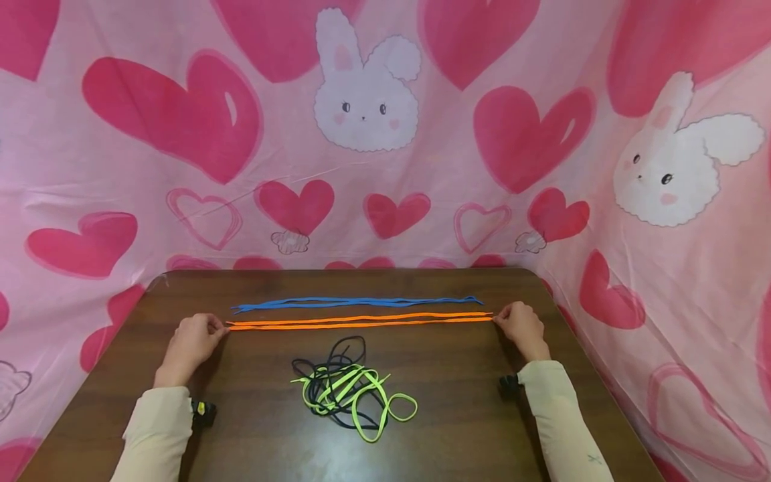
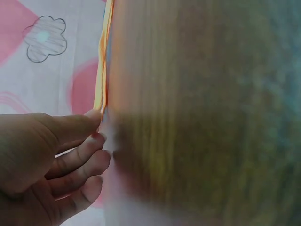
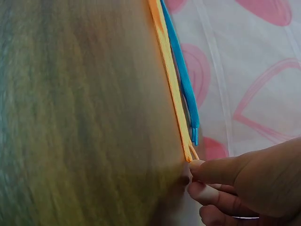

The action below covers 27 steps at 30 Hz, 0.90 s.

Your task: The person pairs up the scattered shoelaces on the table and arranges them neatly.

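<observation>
Two strands of orange shoelace (image 1: 361,325) stretch side by side across the table from hand to hand. My left hand (image 1: 197,337) pinches their left ends between thumb and forefinger; the left wrist view shows this hand (image 2: 61,155) with its other fingers loosely bent. At the far end my right hand (image 1: 523,328) pinches the right ends, thumb against forefinger, as the right wrist view of the hand (image 3: 240,183) shows. Just behind lies a blue shoelace (image 1: 361,302), roughly parallel, its tips (image 3: 195,135) beside the orange one.
A loose tangle of neon green shoelace (image 1: 367,428) and black shoelace (image 1: 358,341) lies nearer me, mid-table. The brown wooden table (image 1: 253,442) meets a pink heart-and-bunny cloth (image 1: 446,161) at its back and right edges.
</observation>
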{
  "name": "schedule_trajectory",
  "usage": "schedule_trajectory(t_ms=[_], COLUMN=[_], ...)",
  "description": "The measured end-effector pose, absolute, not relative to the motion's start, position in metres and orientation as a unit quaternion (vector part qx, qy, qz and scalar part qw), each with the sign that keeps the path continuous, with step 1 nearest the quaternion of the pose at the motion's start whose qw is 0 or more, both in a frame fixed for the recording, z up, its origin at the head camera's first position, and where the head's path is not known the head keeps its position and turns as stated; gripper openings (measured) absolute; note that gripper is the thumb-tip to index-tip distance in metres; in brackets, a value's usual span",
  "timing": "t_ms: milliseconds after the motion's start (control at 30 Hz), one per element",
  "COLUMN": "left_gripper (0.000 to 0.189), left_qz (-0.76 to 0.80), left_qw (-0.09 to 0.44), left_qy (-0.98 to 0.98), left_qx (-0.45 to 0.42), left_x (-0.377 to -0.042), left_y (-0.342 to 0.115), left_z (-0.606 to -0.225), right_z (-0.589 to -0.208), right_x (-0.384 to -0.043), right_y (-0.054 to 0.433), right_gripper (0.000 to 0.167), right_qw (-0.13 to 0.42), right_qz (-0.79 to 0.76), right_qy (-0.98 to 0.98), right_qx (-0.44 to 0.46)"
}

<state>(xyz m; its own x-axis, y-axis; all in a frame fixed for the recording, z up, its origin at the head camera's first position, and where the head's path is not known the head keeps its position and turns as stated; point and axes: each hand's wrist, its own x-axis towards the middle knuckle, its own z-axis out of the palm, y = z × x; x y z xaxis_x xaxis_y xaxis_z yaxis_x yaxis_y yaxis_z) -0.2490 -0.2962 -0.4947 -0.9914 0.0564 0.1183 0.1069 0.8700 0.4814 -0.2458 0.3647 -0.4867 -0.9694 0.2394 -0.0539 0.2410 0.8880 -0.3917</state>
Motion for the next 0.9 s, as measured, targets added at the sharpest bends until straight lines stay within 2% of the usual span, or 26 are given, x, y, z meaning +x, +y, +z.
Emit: schedule_trajectory(t_ms=[167, 500, 667, 800, 900], left_gripper=[0.007, 0.008, 0.011, 0.018, 0.023], left_qz=[-0.248, -0.249, -0.246, -0.236, -0.236], left_qw=[0.062, 0.036, 0.058, 0.083, 0.083], left_qy=[-0.966, -0.967, -0.967, -0.968, -0.968], left_qx=[-0.039, -0.037, -0.033, -0.025, -0.028], left_x=[-0.254, -0.255, -0.252, -0.248, -0.245], left_y=[-0.297, -0.302, -0.302, -0.298, -0.291], left_z=[-0.498, -0.498, -0.494, -0.487, -0.475], right_z=[-0.49, -0.492, -0.487, -0.479, -0.47], right_x=[-0.249, -0.249, -0.247, -0.246, -0.247], right_y=[0.365, 0.363, 0.36, 0.356, 0.347], right_gripper=[0.018, 0.022, 0.022, 0.018, 0.016], right_qw=[-0.01, -0.013, -0.015, -0.04, -0.069], right_qz=[-0.212, -0.218, -0.225, -0.223, -0.223], right_qy=[0.97, 0.967, 0.966, 0.966, 0.967], right_qx=[0.118, 0.129, 0.131, 0.122, 0.1])
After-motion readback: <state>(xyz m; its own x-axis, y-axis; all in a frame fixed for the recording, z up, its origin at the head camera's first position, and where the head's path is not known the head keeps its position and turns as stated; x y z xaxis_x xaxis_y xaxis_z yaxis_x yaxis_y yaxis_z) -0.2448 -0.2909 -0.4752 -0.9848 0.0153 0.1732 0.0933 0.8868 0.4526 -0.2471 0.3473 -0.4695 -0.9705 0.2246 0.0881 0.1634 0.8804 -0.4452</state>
